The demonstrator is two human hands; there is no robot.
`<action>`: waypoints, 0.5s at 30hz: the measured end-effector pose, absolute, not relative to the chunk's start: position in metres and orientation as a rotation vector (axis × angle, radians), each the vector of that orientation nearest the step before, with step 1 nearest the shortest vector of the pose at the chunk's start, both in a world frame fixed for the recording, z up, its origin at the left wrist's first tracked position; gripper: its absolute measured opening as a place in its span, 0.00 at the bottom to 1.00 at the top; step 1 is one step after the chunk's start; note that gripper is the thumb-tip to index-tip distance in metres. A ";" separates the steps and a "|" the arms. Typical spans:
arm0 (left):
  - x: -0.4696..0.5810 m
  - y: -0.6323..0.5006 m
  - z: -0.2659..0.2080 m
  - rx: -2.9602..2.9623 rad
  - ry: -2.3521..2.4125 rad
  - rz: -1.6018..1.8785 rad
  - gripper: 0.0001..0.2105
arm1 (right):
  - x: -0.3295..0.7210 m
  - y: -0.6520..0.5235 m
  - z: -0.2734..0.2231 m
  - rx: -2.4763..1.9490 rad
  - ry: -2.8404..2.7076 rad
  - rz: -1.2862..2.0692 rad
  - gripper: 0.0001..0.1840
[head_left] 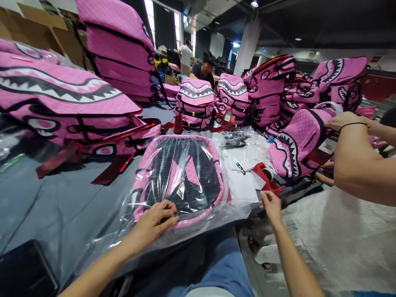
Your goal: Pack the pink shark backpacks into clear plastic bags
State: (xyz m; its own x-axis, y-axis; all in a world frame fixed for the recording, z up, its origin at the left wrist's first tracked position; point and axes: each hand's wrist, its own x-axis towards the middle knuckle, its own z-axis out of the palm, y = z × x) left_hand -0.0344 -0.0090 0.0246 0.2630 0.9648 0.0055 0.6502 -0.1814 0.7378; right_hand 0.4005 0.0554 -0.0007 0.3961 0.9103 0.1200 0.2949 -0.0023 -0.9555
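Pink backpack [189,173] in plastic bag [236,209], left hand [159,216] atop, right hand [272,207] beside, cannot tell either grip's state

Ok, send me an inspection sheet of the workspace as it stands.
Surface: grey tabletop, creased at left.
Job's things: pink-and-black backpack lying inside a clear plastic bag.
Clutter: small snips on white paper; black flat object at lower left.
Hands: left hand on the bag; right hand near the paper, grip unclear.
Cables: nothing seen.
Surroundings: stacked pink backpacks; co-worker's hand on another backpack.
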 end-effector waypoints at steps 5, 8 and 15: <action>-0.036 -0.009 0.024 1.899 1.457 0.673 0.23 | 0.492 0.090 0.041 -1.830 -1.308 0.091 0.29; -0.036 -0.010 0.024 1.917 1.448 0.692 0.22 | 0.518 0.117 0.051 -2.009 -1.368 0.110 0.20; -0.036 -0.009 0.023 1.923 1.447 0.665 0.21 | 0.530 0.130 0.053 -2.072 -1.264 0.366 0.22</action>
State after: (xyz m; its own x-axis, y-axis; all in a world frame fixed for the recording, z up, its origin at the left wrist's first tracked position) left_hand -0.0361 -0.0092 0.0227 0.2680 0.9632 0.0208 0.6435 -0.1950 0.7402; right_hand 0.5303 0.1302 0.0528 0.4903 0.8654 0.1032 0.6763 -0.3031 -0.6713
